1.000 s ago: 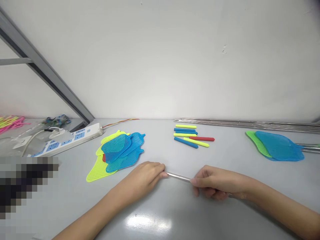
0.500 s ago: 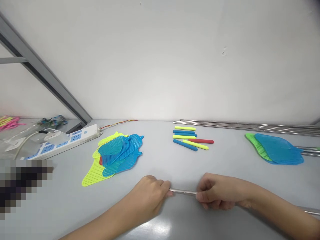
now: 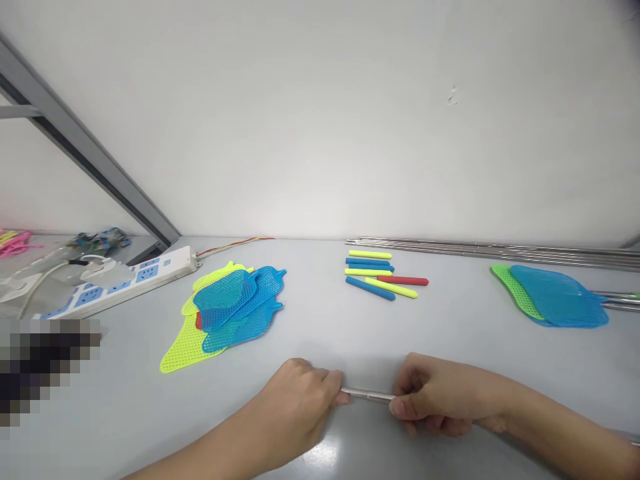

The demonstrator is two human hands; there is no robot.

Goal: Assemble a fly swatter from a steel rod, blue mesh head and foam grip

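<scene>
Low in the middle of the view, a thin metal rod [image 3: 367, 395] spans the gap between my two hands, with a small step or joint in its exposed part. My left hand [image 3: 307, 403] is closed round the rod's left side, knuckles up. My right hand [image 3: 433, 393] pinches it from the right between thumb and fingers. The parts of the rod inside the hands are hidden. Beyond them lie several plastic handle sleeves [image 3: 393, 287] in yellow, blue and red.
To the left is a pile of fly swatter heads [image 3: 240, 323], with a power strip [image 3: 165, 270] behind. Long metal rods [image 3: 490, 253] run along the wall. At right lie a blue swatter head [image 3: 560, 300] and a green swatter head [image 3: 515, 293]. A pixelated dark patch covers the lower left.
Both hands and the rod between them sit slightly lower in the view. The grip of each hand looks the same, and the background has shifted slightly with the camera.
</scene>
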